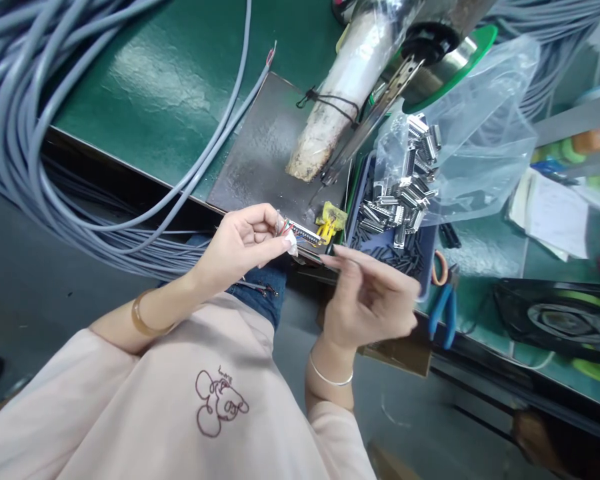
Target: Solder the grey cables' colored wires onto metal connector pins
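Note:
My left hand [253,237] is closed in a pinch on the thin coloured wires [289,229] of a cable end, with a scrap of white material [293,243] at the fingertips. Right beside them lies a metal multi-pin connector [304,232] at the edge of a dark metal plate [260,160]. A small yellow clip-like piece [330,225] sits at the connector's far end. Thumb and forefinger of my right hand [373,293] are pressed together just right of the connector; what they pinch is too small and blurred to name. Above the plate, a soldering iron [365,127] points down.
A whitish wrapped tube [325,120] reaches over the plate. To the right, a blue bin [425,267] holds metal connectors [410,193] and small black parts. Blue-handled pliers [445,307], a solder spool [450,73] and a black fan [565,320] are nearby. Grey cables [35,127] hang at left.

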